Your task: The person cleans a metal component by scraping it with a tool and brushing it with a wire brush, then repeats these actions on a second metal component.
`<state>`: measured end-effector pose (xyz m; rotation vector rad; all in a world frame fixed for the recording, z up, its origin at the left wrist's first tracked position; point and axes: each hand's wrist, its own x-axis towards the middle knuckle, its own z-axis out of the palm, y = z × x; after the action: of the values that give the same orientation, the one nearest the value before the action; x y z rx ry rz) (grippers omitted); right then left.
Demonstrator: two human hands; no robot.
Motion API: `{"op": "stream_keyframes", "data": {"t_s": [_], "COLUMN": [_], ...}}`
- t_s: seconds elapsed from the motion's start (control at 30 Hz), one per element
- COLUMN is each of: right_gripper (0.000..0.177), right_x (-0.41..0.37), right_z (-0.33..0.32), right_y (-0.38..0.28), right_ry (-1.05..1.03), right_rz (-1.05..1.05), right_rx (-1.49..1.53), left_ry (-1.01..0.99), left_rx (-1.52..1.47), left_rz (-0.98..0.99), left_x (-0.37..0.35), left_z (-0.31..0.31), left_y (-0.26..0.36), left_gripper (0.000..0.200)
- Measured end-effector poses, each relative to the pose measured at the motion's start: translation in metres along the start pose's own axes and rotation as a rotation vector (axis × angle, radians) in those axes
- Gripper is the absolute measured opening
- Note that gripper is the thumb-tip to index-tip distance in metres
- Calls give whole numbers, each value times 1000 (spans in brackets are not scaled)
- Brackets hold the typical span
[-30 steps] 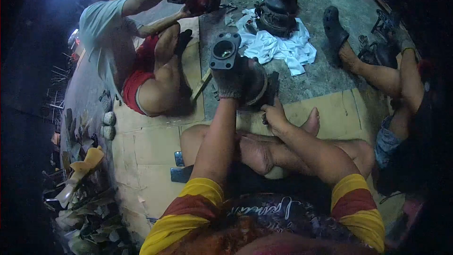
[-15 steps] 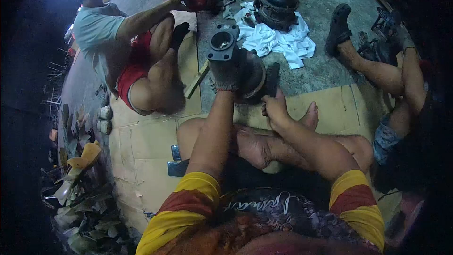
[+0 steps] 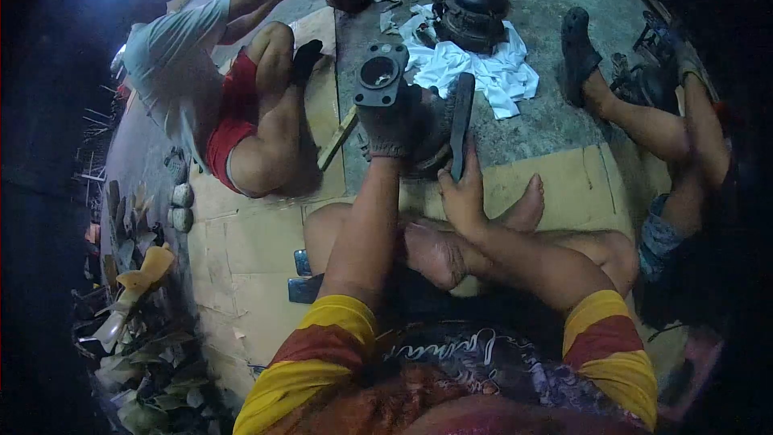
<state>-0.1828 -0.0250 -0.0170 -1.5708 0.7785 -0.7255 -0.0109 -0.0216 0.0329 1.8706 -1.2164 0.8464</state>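
My left hand, in a grey knitted glove, is closed around the neck of a dark metal housing. The housing's square flange faces up, with a round opening in the middle and bolt holes at its corners. Its wider round body sits behind and right of the glove, partly hidden. My bare right hand grips the lower handle of a long dark brush, held nearly upright just right of the housing. The bristles cannot be made out clearly.
Cardboard covers the floor under my crossed legs. A wooden stick lies left of the housing. Beyond are white rags under another dark housing. Co-workers sit left and right. Scrap pieces pile at lower left.
My right hand has raised the brush, which now stands more upright, away from the housing's side. My left hand keeps its hold. The left co-worker has leaned forward, arms reaching farther out.
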Motion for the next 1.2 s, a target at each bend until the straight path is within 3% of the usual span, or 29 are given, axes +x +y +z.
{"op": "stream_keyframes", "data": {"t_s": [0.1, 0.27, 0.33, 0.37, 0.4, 0.47, 0.6, 0.67, 0.73, 0.77, 0.8, 0.83, 0.9, 0.93, 1.0, 1.03, 1.1, 1.13, 1.2], "right_gripper": [75, 73, 71, 68, 65, 61, 62, 63, 65, 66, 66, 66, 62, 62, 62, 62, 64, 64, 61], "right_x": [0, -8, 13, 24, 37, 61, 68, 69, 67, 56, 52, 50, 43, 45, 48, 47, 47, 46, 50], "right_z": [0, 3, -3, -7, -12, -27, -46, -38, -29, -26, -24, -21, -35, -40, -43, -42, -39, -39, -40], "right_y": [2, -13, -9, -4, -2, 3, -18, -3, 2, -10, -7, -2, -33, -39, -43, -43, -45, -41, -32], "right_ry": [8, -72, -77, -78, -87, -123, -98, 6, 302, 371, 366, 153, -247, -249, -179, -180, 191, 191, -95], "right_rz": [17, -128, -129, -129, -157, -138, 60, 43, -190, -142, -142, -131, -37, -36, -303, -298, -520, -519, -365], "right_rx": [-12, -272, -150, -25, -20, 16, 150, 29, -29, -115, -113, -215, -450, -448, -424, -422, -243, -244, -668], "left_ry": [1, -68, -105, -86, -127, 30, -72, 45, 40, 45, 54, 55, -60, -62, 94, 89, 12, 11, 60], "left_rx": [-30, 75, -559, -257, -265, -69, 131, -819, -802, -779, -756, -751, -246, -244, -305, -303, -242, -242, -835], "left_rz": [-19, -44, -438, -277, -287, -6, 137, -475, -414, -357, -301, -303, -203, -203, -188, -190, -116, -116, -416], "left_x": [-3, -7, -21, -20, -14, -4, -10, -11, -13, -13, -14, -15, -6, -8, -10, -12, -10, -10, -12], "left_z": [3, 12, 32, 21, 14, 13, 20, 26, 31, 30, 29, 27, 13, 16, 20, 19, 15, 15, 18], "left_y": [-2, -12, -30, -24, -15, -5, -14, -7, -15, -18, -20, -22, -7, -6, -6, -8, -5, -4, -5], "left_gripper": [33, 32, 32, 31, 31, 17, 12, 13, 12, 11, 11, 11, 11, 11, 15, 15, 17, 17, 31]}}
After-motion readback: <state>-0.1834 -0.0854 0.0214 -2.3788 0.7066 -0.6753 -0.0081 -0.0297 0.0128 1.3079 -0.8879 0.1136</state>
